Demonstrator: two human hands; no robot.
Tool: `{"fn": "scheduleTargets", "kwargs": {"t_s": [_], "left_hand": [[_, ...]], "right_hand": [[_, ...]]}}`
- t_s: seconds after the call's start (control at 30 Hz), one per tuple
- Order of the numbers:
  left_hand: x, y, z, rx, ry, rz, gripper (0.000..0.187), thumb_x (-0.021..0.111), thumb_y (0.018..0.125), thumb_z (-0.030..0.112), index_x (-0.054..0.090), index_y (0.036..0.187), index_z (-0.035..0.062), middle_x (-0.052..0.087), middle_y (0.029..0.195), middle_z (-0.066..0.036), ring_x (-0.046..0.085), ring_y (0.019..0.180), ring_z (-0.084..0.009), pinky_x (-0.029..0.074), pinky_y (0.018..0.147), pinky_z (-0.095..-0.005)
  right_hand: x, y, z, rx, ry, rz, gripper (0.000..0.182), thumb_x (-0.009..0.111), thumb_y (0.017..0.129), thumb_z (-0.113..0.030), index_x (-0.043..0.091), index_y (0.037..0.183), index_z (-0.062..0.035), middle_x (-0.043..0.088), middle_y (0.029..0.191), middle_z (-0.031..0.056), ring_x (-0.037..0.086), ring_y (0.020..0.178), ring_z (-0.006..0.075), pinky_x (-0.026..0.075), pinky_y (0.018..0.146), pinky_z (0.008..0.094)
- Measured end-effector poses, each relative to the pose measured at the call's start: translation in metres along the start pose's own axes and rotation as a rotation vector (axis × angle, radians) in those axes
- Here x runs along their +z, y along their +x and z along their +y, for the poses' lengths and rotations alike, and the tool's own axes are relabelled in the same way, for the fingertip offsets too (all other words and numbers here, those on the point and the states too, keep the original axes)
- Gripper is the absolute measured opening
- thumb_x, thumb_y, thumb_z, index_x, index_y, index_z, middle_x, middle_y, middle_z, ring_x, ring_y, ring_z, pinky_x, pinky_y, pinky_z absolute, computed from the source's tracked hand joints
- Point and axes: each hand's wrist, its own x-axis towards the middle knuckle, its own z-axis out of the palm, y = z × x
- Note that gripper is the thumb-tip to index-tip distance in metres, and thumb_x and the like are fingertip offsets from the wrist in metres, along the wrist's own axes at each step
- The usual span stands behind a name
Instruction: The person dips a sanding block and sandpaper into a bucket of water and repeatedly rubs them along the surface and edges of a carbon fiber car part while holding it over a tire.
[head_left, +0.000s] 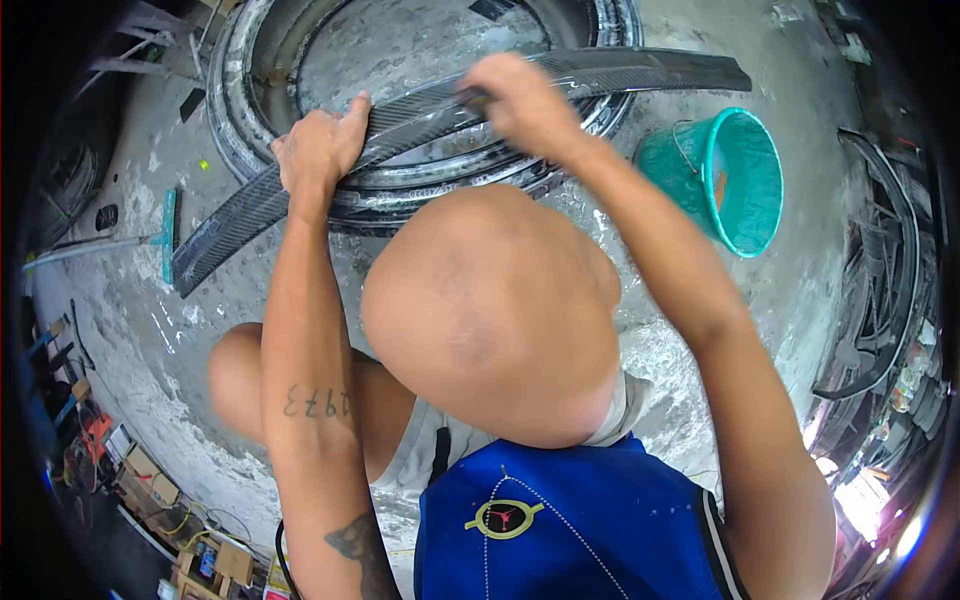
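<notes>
A long, curved carbon-fibre strip with a dark woven pattern lies across a wet tyre. My left hand is closed over the strip left of its middle, with the thumb pointing up along it; the fingertips are hidden. My right hand, smeared by motion, is on the strip right of the middle. Its fingers are closed round a small dark piece, which I cannot identify, against the strip's surface.
A teal bucket stands on the wet concrete floor at the right. A teal-headed floor squeegee lies by the strip's left end. Parts, including a curved black trim, line the right edge; boxes and tools crowd the lower left.
</notes>
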Motion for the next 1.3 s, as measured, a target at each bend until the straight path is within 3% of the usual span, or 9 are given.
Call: {"fn": "scheduleTargets", "kwargs": {"t_s": [0.17,0.27,0.4,0.53,0.63,0.87,1.1,1.23,1.3], "left_hand": [[-0.001,0.001,0.002,-0.058,-0.015,-0.010,0.078,0.045,0.090,0.068,0.071,0.121,0.0015,0.064,0.133,-0.023,0.047,0.134,-0.0479,0.039,0.110,-0.0500],[-0.005,-0.005,0.007,-0.060,-0.017,0.001,0.078,0.046,0.090,0.067,0.070,0.124,0.0009,0.064,0.132,-0.023,0.047,0.133,-0.0486,0.040,0.110,-0.0496],[0.000,-0.004,0.005,-0.051,0.042,0.012,0.077,0.045,0.089,0.068,0.071,0.122,0.0029,0.067,0.128,-0.023,0.057,0.126,-0.0412,0.030,0.116,-0.0466],[0.003,0.002,0.002,0.008,0.011,0.011,0.077,0.044,0.089,0.068,0.073,0.119,0.0029,0.067,0.126,-0.023,0.057,0.126,-0.0417,0.032,0.114,-0.0468],[0.001,-0.001,0.005,-0.041,-0.002,0.022,0.077,0.044,0.090,0.068,0.073,0.117,0.0029,0.068,0.125,-0.023,0.056,0.126,-0.0418,0.033,0.114,-0.0472],[0.001,-0.005,0.002,0.009,0.063,0.005,0.076,0.044,0.089,0.068,0.074,0.118,0.0034,0.068,0.124,-0.024,0.060,0.124,-0.0388,0.027,0.118,-0.0465],[-0.003,-0.003,0.006,-0.023,0.005,0.011,0.076,0.044,0.089,0.068,0.074,0.117,0.0033,0.066,0.128,-0.024,0.057,0.126,-0.0431,0.030,0.117,-0.0472],[0.005,0.002,0.000,-0.032,0.018,0.014,0.077,0.044,0.090,0.069,0.073,0.118,0.0032,0.066,0.129,-0.024,0.055,0.127,-0.0456,0.031,0.116,-0.0479],[-0.001,-0.001,0.003,0.010,0.033,0.010,0.077,0.043,0.090,0.070,0.073,0.118,0.0037,0.067,0.126,-0.025,0.057,0.126,-0.0422,0.028,0.117,-0.0483]], "right_hand": [[-0.087,-0.043,0.100,0.389,-0.286,0.137,0.021,0.060,0.077,0.001,0.069,0.095,-0.0045,0.069,0.094,0.0147,0.065,0.097,0.0366,0.052,0.088,0.0444],[-0.036,-0.020,0.059,0.233,-0.374,0.217,0.017,0.060,0.078,-0.001,0.068,0.092,-0.0055,0.067,0.092,0.0147,0.064,0.095,0.0368,0.051,0.086,0.0465],[0.043,0.030,-0.034,0.099,-0.048,0.041,0.022,0.057,0.079,0.000,0.067,0.099,-0.0041,0.067,0.100,0.0161,0.063,0.100,0.0382,0.050,0.090,0.0471],[-0.031,0.003,0.039,0.277,-0.234,-0.051,0.017,0.062,0.085,-0.005,0.066,0.101,-0.0029,0.067,0.102,0.0177,0.064,0.101,0.0378,0.051,0.089,0.0441],[-0.085,-0.033,0.099,0.405,-0.274,0.146,0.012,0.063,0.088,-0.012,0.068,0.097,-0.0047,0.069,0.097,0.0174,0.065,0.096,0.0386,0.051,0.086,0.0462],[0.037,0.031,-0.022,0.127,-0.140,0.038,0.017,0.060,0.082,-0.004,0.067,0.098,-0.0034,0.067,0.101,0.0176,0.062,0.101,0.0376,0.049,0.090,0.0460],[-0.088,-0.032,0.113,0.377,-0.304,0.111,0.013,0.059,0.098,-0.014,0.067,0.100,-0.0038,0.068,0.096,0.0169,0.065,0.093,0.0373,0.051,0.083,0.0420],[-0.037,-0.008,0.061,0.348,-0.387,0.091,0.026,0.057,0.082,-0.006,0.070,0.104,-0.0096,0.069,0.103,0.0161,0.065,0.101,0.0357,0.052,0.086,0.0473],[0.007,0.016,0.010,0.182,-0.255,0.048,0.023,0.059,0.078,0.000,0.064,0.100,-0.0013,0.068,0.107,0.0194,0.062,0.103,0.0400,0.050,0.092,0.0479]]}}
